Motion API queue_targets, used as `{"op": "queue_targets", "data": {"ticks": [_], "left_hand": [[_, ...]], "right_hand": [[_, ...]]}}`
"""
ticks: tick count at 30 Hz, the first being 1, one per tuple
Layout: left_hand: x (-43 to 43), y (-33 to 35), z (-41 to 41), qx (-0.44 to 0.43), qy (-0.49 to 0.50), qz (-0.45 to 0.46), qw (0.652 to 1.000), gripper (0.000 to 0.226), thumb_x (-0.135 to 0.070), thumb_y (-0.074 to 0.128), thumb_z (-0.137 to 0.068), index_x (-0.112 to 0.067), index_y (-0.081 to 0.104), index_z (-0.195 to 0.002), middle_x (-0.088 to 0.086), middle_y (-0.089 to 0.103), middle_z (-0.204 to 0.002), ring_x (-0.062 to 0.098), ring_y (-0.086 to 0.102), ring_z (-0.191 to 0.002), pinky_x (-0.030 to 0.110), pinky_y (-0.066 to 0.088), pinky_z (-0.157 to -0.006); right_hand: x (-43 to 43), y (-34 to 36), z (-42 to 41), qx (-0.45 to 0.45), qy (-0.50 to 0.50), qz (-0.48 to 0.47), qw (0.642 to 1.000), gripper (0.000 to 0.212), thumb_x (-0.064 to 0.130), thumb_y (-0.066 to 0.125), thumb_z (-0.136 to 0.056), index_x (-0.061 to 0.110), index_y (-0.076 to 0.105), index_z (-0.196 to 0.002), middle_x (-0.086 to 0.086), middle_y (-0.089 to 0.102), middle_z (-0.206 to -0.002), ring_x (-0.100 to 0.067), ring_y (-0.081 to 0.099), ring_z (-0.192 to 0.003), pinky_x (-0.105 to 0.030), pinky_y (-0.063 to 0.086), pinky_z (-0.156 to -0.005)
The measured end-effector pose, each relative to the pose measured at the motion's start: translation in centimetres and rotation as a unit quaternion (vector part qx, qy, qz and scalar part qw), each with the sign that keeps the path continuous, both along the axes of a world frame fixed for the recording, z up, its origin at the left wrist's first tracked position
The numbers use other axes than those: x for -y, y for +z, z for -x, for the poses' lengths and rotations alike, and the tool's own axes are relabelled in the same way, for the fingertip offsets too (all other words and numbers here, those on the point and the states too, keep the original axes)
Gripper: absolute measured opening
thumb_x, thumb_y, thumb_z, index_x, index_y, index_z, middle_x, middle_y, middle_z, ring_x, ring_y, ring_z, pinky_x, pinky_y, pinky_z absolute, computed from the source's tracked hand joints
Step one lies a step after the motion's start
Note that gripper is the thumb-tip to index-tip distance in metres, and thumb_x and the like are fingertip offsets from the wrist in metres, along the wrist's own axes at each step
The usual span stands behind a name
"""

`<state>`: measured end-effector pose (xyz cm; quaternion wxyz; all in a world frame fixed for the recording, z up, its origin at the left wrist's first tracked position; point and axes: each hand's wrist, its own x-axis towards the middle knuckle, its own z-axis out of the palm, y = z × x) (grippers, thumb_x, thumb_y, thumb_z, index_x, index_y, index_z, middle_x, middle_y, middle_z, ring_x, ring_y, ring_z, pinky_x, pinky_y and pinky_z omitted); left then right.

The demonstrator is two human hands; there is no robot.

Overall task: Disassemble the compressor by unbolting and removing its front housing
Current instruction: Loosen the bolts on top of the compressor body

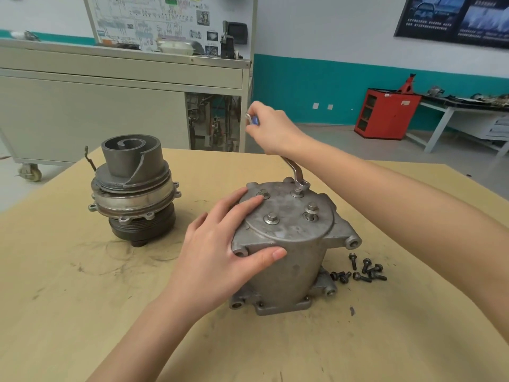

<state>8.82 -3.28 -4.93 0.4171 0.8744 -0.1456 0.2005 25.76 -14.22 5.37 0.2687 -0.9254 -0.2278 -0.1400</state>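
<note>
Housing (286,244), table (82,299) centre: left hand (220,257) braces, fingers flat. Right hand (272,128) clamps wrench (296,172) (keep ring square on bolt (298,193)).

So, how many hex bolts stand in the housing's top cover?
4 bolts: front, rear-left beside the left hand, rear under the wrench, right. None seems hidden.

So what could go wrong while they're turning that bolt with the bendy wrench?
1. The wrench sits on the far bolt at a slant. It might slip off, and the right hand gripping it could bang into the housing.
2. The left hand presses on the housing close to that bolt, so a slipping wrench could hit it.
3. The loose bolts lie right beside the housing. A wobble could scatter them.
</note>
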Motion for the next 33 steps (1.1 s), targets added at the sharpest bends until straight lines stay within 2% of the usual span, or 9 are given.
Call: {"op": "queue_targets", "data": {"ticks": [3,7,13,20,24,26,28,31,33], "left_hand": [[-0.1,0.1,0.0,-0.002,-0.001,-0.003,1.000,0.083,-0.078,0.052,-0.062,-0.040,0.048,-0.136,-0.022,0.036,-0.148,-0.002,0.036,-0.135,0.045,0.032,-0.112],[0.0,0.1,0.0,-0.001,-0.001,-0.004,1.000,0.083,-0.078,0.052,-0.062,-0.039,0.048,-0.136,-0.022,0.036,-0.148,-0.003,0.036,-0.135,0.045,0.032,-0.112],[0.0,0.1,0.0,0.000,-0.001,-0.004,1.000,0.083,-0.077,0.052,-0.063,-0.038,0.050,-0.136,-0.020,0.037,-0.148,-0.001,0.037,-0.135,0.046,0.032,-0.112],[0.0,0.0,0.0,0.002,0.000,0.001,1.000,0.082,-0.078,0.052,-0.063,-0.039,0.049,-0.135,-0.019,0.038,-0.148,0.001,0.038,-0.135,0.048,0.033,-0.111],[0.1,0.0,0.0,0.005,0.001,0.000,1.000,0.081,-0.077,0.052,-0.064,-0.039,0.050,-0.135,-0.019,0.039,-0.147,0.000,0.038,-0.135,0.048,0.033,-0.111],[0.0,0.0,0.0,0.005,0.001,0.000,1.000,0.081,-0.077,0.052,-0.064,-0.038,0.050,-0.135,-0.018,0.039,-0.148,0.001,0.038,-0.135,0.047,0.033,-0.112],[0.1,0.1,-0.1,0.004,0.001,-0.003,1.000,0.081,-0.077,0.052,-0.064,-0.040,0.048,-0.135,-0.017,0.039,-0.148,0.002,0.037,-0.136,0.047,0.032,-0.112],[0.1,0.2,0.0,-0.002,-0.001,-0.003,1.000,0.079,-0.077,0.051,-0.064,-0.044,0.045,-0.134,-0.015,0.038,-0.149,0.003,0.036,-0.137,0.048,0.030,-0.113],[0.1,0.3,0.1,-0.005,-0.002,-0.007,1.000,0.083,-0.077,0.050,-0.063,-0.039,0.047,-0.137,-0.015,0.038,-0.149,0.003,0.036,-0.137,0.048,0.030,-0.113]], "right_hand": [[-0.3,0.1,-0.5,0.007,-0.030,-0.024,0.999,0.021,0.013,0.042,-0.100,0.011,0.046,-0.120,-0.003,0.048,-0.099,-0.010,0.048,-0.069,-0.019,0.037,-0.055],[-0.9,-0.9,-0.4,0.002,-0.039,0.018,0.999,0.022,0.011,0.043,-0.098,0.011,0.047,-0.120,-0.009,0.053,-0.108,-0.022,0.052,-0.087,-0.036,0.049,-0.074],[-0.6,-1.4,0.0,0.009,-0.047,0.060,0.997,0.024,0.008,0.044,-0.096,0.012,0.049,-0.119,-0.012,0.056,-0.114,-0.027,0.053,-0.094,-0.041,0.050,-0.081],[-0.3,-1.3,-0.3,0.019,-0.080,0.049,0.995,0.022,0.006,0.044,-0.096,0.011,0.048,-0.117,-0.009,0.054,-0.105,-0.025,0.052,-0.090,-0.037,0.048,-0.074],[-0.4,-1.6,-0.4,0.019,-0.109,0.081,0.991,0.023,0.005,0.044,-0.095,0.012,0.049,-0.117,-0.008,0.054,-0.104,-0.026,0.048,-0.090,-0.035,0.040,-0.069],[-0.8,-1.7,-0.1,0.004,-0.082,0.116,0.990,0.025,0.007,0.044,-0.095,0.012,0.051,-0.119,-0.011,0.057,-0.114,-0.029,0.052,-0.099,-0.038,0.046,-0.077],[-1.8,-2.2,0.4,-0.014,-0.005,0.156,0.988,0.027,0.007,0.045,-0.095,0.012,0.055,-0.120,-0.012,0.058,-0.121,-0.028,0.054,-0.106,-0.034,0.046,-0.082],[-3.0,-2.2,1.2,-0.027,0.098,0.165,0.981,0.025,0.009,0.048,-0.093,0.011,0.058,-0.117,-0.006,0.060,-0.112,-0.014,0.052,-0.085,-0.015,0.038,-0.062],[-2.7,-1.5,1.5,-0.025,0.104,0.089,0.990,0.024,0.011,0.050,-0.093,0.010,0.059,-0.116,-0.001,0.056,-0.095,-0.010,0.047,-0.069,-0.011,0.037,-0.048]]}}
